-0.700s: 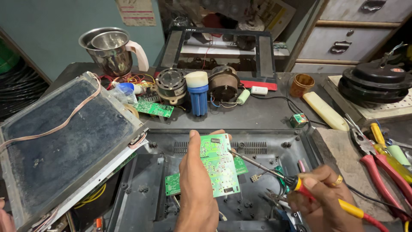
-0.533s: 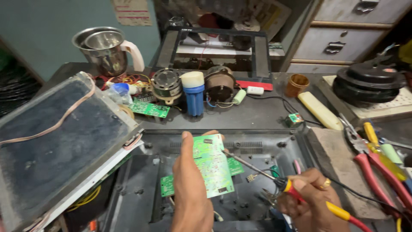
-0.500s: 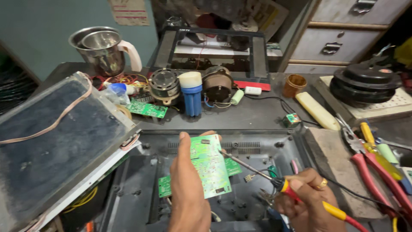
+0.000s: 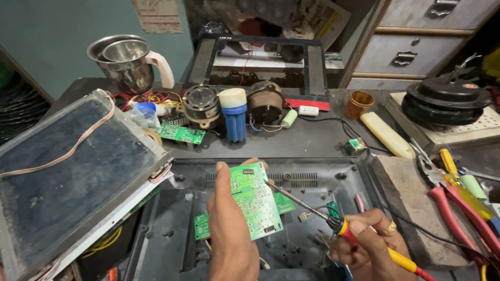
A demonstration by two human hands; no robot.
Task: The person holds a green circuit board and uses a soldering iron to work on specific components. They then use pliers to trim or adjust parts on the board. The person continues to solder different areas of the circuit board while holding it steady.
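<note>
Touching soldering iron (image 4: 333, 221) tip, seemingly, to held circuit board (image 4: 255, 200).

Dark cluttered workbench (image 4: 312, 140) carries a steel jug (image 4: 127, 62), blue filter cartridge (image 4: 234, 114), red-handled pliers (image 4: 453, 203)

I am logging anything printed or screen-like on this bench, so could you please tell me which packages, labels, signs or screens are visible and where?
Paper notice: on the teal wall, top left; pale rectangle with reddish print.
Screen panel: lying tilted at left; large dark rectangle, grey frame.
Small box: on the bench behind the open casing; green and red.
</note>
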